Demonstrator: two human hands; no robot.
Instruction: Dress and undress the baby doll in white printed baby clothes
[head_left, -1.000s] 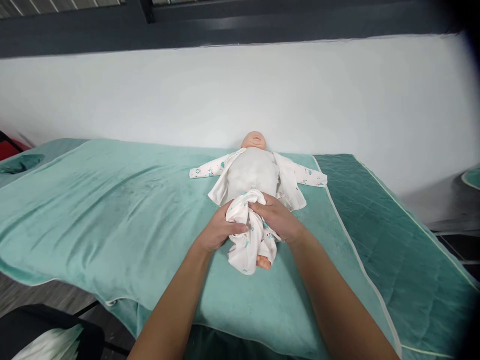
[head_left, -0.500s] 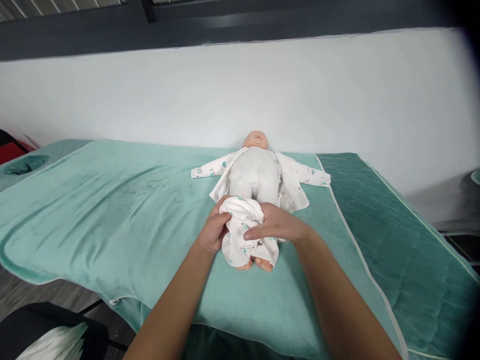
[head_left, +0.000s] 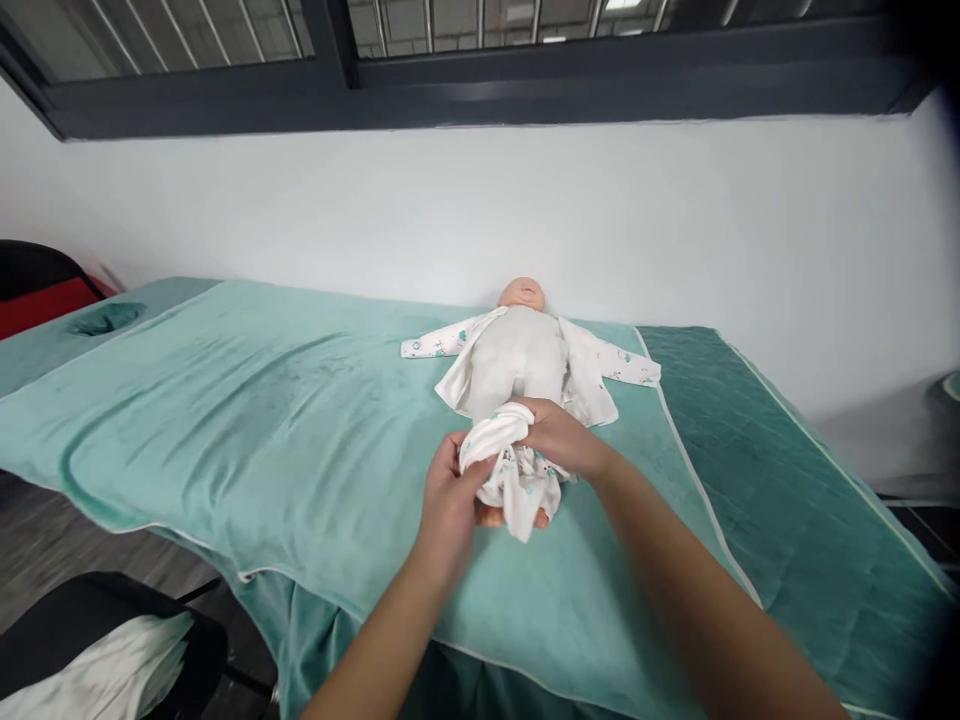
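Observation:
A baby doll (head_left: 516,350) lies on its back on a teal towel (head_left: 247,400), head toward the white wall. An open white printed top (head_left: 592,365) spreads under its arms. Bunched white printed trousers (head_left: 510,465) cover the doll's legs, with the feet just showing below. My left hand (head_left: 448,500) is closed on the lower left of the bunched trousers. My right hand (head_left: 559,440) grips the waistband at the doll's hips.
The towel covers a padded table with a darker quilted teal cover (head_left: 787,480) on the right. A face hole (head_left: 105,318) shows at far left. A black chair with white cloth (head_left: 97,660) stands below left; a red seat (head_left: 37,300) is behind.
The camera tilted up, showing the window. The bunched trousers have slid further down the doll's legs, baring its hips. My left hand dropped lower beside the doll's feet.

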